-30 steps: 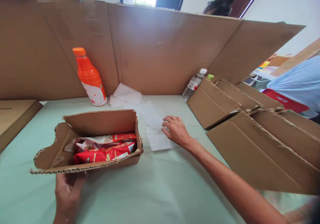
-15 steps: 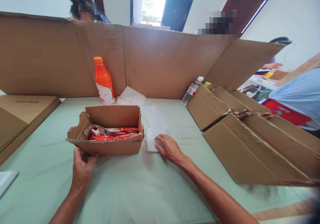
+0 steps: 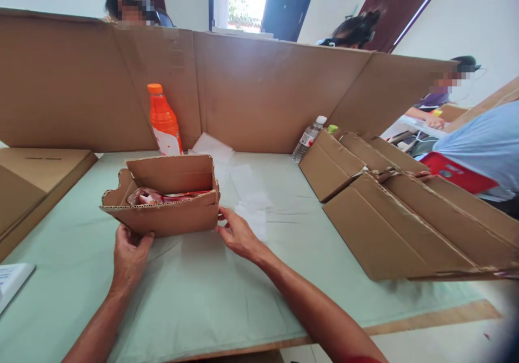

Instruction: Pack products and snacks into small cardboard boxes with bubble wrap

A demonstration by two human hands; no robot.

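In went the left hand [image 3: 130,257], clasping the lower edge of the ragged-rimmed cardboard box [image 3: 178,220], shiny plastic packets [image 3: 149,196] inside! The right hand [image 3: 239,234] met its right end, closure impossible to tell, over creased green cloth [image 3: 203,298] beside thin, whitish sheets [image 3: 245,182].

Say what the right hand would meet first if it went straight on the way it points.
The right hand would first meet the right end of the open brown cardboard box; its fingers look nearly or just touching, though depth is unclear.
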